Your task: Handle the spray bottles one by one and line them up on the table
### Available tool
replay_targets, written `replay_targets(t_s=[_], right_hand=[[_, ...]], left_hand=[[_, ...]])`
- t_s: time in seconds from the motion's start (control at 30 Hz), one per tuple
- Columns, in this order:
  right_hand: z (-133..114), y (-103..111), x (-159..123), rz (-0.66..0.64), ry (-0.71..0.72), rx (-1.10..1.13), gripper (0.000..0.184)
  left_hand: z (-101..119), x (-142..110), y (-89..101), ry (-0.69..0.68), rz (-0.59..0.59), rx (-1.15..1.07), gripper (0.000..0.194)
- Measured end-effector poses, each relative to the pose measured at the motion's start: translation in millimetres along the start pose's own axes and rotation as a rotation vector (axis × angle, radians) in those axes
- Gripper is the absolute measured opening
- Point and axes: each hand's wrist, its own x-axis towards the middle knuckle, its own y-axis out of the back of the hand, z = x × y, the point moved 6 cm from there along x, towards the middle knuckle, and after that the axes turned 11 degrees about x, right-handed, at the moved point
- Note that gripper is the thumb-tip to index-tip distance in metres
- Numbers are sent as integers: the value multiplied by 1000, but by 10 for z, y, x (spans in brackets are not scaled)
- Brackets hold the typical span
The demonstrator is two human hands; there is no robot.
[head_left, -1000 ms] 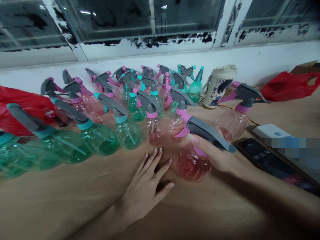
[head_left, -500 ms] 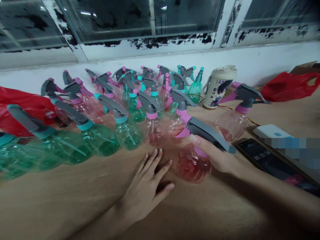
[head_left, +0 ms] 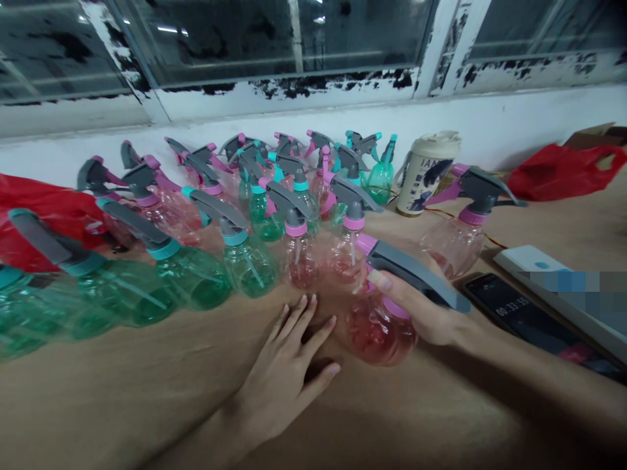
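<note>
My right hand [head_left: 426, 300] is wrapped round the neck of a pink spray bottle [head_left: 379, 333] with a grey and pink trigger head. The thumb lies along the near side of its neck; the other fingers are mostly hidden behind. Flat on the wooden table [head_left: 186, 398], to the left of that bottle, rests my left hand [head_left: 287, 365], fingers spread and holding nothing. Just beyond it stand a pink spray bottle [head_left: 300, 261] and a green spray bottle [head_left: 249, 264]. Another pink spray bottle [head_left: 345, 254] stands behind the held one.
Several green and pink spray bottles crowd the left and back. A red plastic bag [head_left: 44, 219] lies far left, another red bag [head_left: 563, 173] far right. A lidded cup [head_left: 426, 173], a clear pink spray bottle [head_left: 455, 245], a phone [head_left: 519, 313] and a white box [head_left: 533, 261] are to the right.
Fingers of my right hand have drawn in at the trigger, which sits closer to the bottle's neck. My left hand stays where it was. The view has shifted very slightly.
</note>
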Motion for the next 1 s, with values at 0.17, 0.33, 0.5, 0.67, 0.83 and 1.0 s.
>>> replay_targets(t_s=[0.17, 0.33, 0.5, 0.67, 0.83, 1.0], right_hand=[[-5, -41, -19, -51, -7, 83, 21], [28, -38, -35, -18, 17, 153, 19], [54, -44, -24, -32, -6, 155, 19], [60, -40, -21, -36, -6, 169, 19], [65, -40, -23, -37, -9, 154, 19], [47, -42, -21, -38, 2, 152, 17]], left_hand=[[-5, 6, 3, 1, 8, -2, 54], [-6, 9, -1, -1, 6, 0, 53], [-5, 0, -18, -4, -1, -5, 53], [-4, -4, -29, 0, -6, 8, 54], [-5, -6, -18, -1, -7, 17, 54], [-4, 0, -35, -2, -8, 27, 55]])
